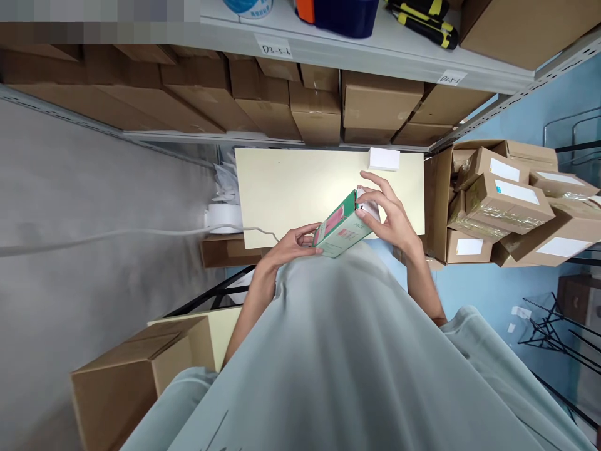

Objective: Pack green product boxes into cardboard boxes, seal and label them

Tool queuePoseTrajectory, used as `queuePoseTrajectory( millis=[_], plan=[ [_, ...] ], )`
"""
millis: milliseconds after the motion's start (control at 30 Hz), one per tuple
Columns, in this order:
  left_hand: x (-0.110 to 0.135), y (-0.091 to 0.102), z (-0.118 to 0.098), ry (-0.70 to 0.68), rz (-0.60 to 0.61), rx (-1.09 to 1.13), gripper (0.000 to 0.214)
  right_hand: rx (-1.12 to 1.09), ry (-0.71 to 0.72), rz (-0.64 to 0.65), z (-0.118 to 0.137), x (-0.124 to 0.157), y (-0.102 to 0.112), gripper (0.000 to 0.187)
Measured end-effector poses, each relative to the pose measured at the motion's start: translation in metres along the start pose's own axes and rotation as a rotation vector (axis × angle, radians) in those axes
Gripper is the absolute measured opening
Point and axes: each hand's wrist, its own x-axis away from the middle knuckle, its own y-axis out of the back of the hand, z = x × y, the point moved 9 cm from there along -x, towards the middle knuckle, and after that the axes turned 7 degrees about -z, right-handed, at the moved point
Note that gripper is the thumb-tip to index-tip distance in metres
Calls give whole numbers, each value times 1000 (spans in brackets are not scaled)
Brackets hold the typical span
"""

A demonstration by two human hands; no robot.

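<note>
A green and white box (342, 227) with a pink panel on its side is tilted in front of my body, over the near edge of the table. My left hand (295, 244) grips its lower left end, with the thumb and fingers on opposite sides. At the upper right end, my right hand (385, 212) has its thumb and a finger on a white part (367, 202), with the other fingers raised. Whether that part is a flap or something inside the box, I cannot tell.
The cream table (291, 188) bears a small white box (384, 159) at its far edge. Shelving with brown cartons (382, 103) stands beyond. To the right, a large carton (436, 207) holds several taped parcels (511, 197). A white cable (141, 233) runs in from the left.
</note>
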Motion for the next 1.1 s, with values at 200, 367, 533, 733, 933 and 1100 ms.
queuePoseTrajectory(
  millis=[200, 367, 533, 733, 933, 1100],
  plan=[
    [-1, 2, 4, 15, 4, -14, 115, -121, -20, -59, 1, 1, -1, 36],
    [0, 5, 3, 18, -39, -45, 119, -96, -81, -87, -6, 6, -6, 38],
    [2, 5, 6, 11, -38, -37, 112, -29, -69, -11, -17, 16, -25, 51],
    [0, 13, 19, 19, -112, -12, 114, -52, -97, -11, -35, 8, -32, 56],
    [-4, 2, 6, -88, -42, 92, 85, -360, -279, -100, -82, -26, -30, 83],
    [-9, -11, 9, -63, 81, 246, 87, -518, -389, 43, -105, -38, -69, 91]
  ],
)
